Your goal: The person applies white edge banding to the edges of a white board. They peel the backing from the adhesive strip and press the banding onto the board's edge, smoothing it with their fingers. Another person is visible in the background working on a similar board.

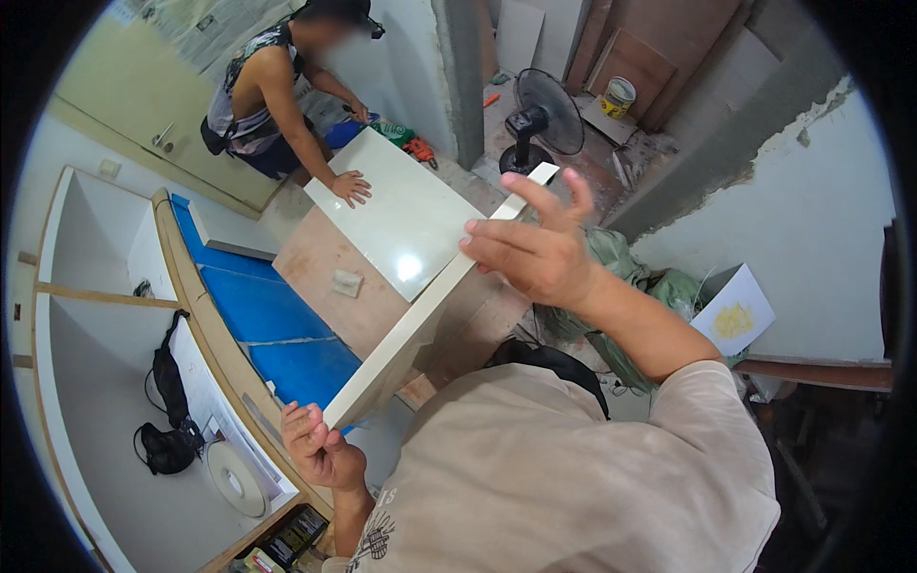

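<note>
A cream panel (411,336) stands on edge in front of me, its narrow side turned up and running from lower left to upper right. At its near end, my left hand (323,451) is closed on the corner with curled fingers. My right hand (540,250) grips the panel's upper edge toward the far end, with some fingers raised off it. Just beyond lies a glossy cream board (401,215) on a dusty pinkish wooden surface (320,250). Another person's hand (351,187) presses flat on this board. A small pale block (347,283) rests beside it.
Blue-covered surface (287,304) and white shelving (105,353) with black straps (170,444) and a white roll (237,479) stand at left. A black fan (546,115), a tub (618,97), green sacks (611,258) and an orange power tool (419,151) are around the floor.
</note>
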A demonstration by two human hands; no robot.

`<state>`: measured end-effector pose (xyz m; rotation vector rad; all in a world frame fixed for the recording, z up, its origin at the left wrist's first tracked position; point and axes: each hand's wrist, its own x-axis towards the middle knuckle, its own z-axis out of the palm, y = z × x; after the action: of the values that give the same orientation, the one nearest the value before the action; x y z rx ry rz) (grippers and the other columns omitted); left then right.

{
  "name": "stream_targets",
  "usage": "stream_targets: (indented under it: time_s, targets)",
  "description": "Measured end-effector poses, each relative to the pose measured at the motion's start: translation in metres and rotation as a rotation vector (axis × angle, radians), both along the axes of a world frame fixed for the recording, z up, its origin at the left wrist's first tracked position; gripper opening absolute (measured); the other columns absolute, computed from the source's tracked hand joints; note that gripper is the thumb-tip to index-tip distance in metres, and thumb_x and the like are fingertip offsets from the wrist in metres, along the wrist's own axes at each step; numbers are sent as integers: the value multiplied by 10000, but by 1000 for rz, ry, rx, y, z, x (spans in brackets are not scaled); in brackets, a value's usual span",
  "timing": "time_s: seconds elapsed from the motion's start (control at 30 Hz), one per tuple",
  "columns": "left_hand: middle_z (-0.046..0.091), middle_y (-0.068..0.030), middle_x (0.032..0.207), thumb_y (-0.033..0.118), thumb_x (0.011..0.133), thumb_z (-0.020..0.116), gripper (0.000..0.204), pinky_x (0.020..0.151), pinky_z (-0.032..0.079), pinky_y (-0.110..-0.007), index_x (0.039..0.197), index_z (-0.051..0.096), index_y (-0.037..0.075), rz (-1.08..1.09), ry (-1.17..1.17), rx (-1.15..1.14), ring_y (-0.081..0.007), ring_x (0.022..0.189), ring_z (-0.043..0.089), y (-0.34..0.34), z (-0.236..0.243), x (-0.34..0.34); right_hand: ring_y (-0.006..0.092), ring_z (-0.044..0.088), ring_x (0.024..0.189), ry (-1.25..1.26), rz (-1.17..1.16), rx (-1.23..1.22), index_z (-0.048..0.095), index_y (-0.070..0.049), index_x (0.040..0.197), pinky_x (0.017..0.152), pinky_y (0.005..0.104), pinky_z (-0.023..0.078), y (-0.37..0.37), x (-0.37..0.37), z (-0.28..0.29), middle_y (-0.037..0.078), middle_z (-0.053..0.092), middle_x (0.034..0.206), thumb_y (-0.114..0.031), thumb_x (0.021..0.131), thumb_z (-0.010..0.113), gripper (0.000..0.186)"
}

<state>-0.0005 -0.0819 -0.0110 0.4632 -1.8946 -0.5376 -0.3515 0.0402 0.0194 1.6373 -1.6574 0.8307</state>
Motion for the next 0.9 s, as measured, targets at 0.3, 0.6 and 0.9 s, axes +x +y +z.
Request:
stream_targets:
  time_s: [0.3, 0.6, 0.9]
  targets:
    - [667, -53, 1062, 297, 971, 639, 175, 1009, 420, -501, 1063, 642, 148, 34, 14, 10, -227, 1018, 618, 4, -1, -2, 221, 545, 1230, 59, -65, 51, 742, -276, 966, 1138, 514, 109, 12, -50, 9, -116, 713, 995, -287, 777, 738, 189]
    - [572, -96, 1078, 179, 958, 651, 166, 864, 574, -445, 1096, 614, 94, -196, 273, 124, -216, 945, 592, 2, -8, -23, 279, 510, 1296, -24, -99, 167, 744, -216, 1027, 1112, 496, 182, 16, -51, 16, -54, 735, 1031, -290, 880, 678, 177]
    - [573, -106, 1095, 127, 964, 633, 162, 883, 580, -473, 1117, 605, 82, -218, 292, 102, -220, 967, 587, -6, -15, -24, 291, 507, 1307, -63, 107, 222, 730, -175, 1011, 1094, 562, 176, -17, 47, 20, -40, 719, 1038, -232, 812, 721, 207]
